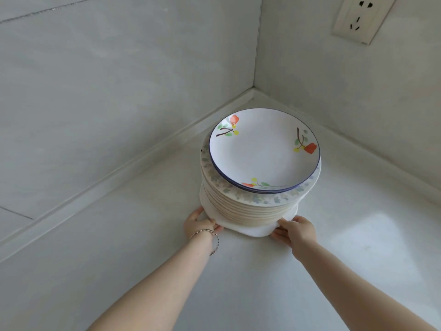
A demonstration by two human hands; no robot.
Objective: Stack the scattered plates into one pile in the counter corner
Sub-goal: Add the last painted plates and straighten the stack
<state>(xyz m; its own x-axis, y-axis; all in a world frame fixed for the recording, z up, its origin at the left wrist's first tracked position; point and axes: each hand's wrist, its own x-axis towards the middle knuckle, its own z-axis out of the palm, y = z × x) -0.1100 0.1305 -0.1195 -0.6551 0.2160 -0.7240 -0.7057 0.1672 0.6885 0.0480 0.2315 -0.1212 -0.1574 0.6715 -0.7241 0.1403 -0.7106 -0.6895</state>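
A tall pile of plates [253,209] stands on the white counter [143,271] close to the wall corner. Its top plate [262,151] is white with a blue rim and orange flowers; under it lie flower-rimmed and cream plates. The lowest piece is a white squarish plate [250,231]. My left hand [199,223] grips that bottom plate's left front edge, thumb on top. My right hand [294,229] grips its right front edge, fingers curled under the rim.
Two tiled walls meet at the corner [254,88] just behind the pile, with a raised white ledge along each. A wall socket [362,17] sits high on the right wall. A bracelet circles my left wrist.
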